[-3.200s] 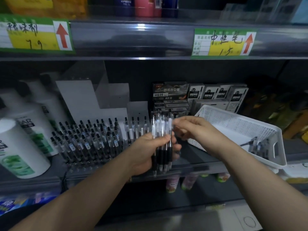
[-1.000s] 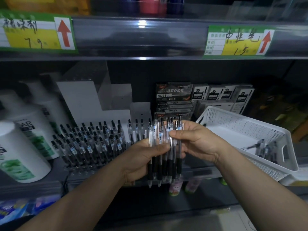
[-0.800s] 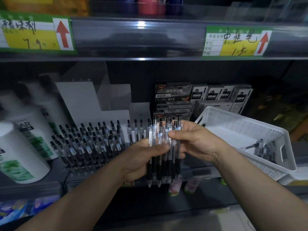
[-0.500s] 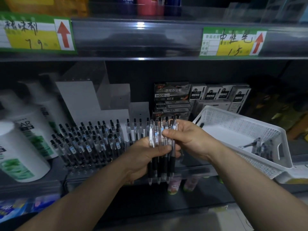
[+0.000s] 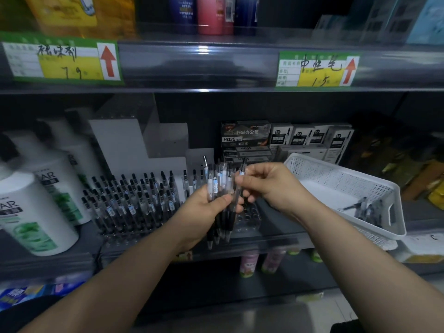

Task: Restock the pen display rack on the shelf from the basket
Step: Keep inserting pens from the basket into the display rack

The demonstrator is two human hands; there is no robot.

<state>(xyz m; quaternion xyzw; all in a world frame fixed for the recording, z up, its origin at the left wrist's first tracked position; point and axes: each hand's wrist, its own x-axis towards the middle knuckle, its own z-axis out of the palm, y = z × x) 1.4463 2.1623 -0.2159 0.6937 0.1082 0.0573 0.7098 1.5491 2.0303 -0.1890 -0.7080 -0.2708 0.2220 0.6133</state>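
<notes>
Held upright: bundle of pens (image 5: 219, 188), barrels wrapped about mid-length by the left grip (image 5: 204, 212). Clicker ends up, tips down, long axis near vertical.

At the bundle's right edge, a single pen (image 5: 242, 170), pinched near its top between thumb and forefinger of the right grip (image 5: 269, 183). Same tip-down pose, top leaning slightly right, lower barrel against the bundle and the left fingers.

Both grips close together in front of the shelf (image 5: 276, 241), just above the right end of the pen display rack (image 5: 134, 200). Vacant holes (image 5: 249, 215) just below and a little behind the pen tips, nearer the right grip than the left. Remainder of the rack, to the left, packed with standing pens leaning back.

Step in hand, by judgement: drawing the single pen free of the bundle. Next move, likely: a short drop down and forward, tip first, axis kept upright to meet a hole.

To the right on the same shelf, a white basket (image 5: 312, 162), tilted, with a few loose pens (image 5: 367, 210) lying in its near corner. Behind the rack, pen boxes (image 5: 245, 138); far left, white bottles (image 5: 36, 212).
</notes>
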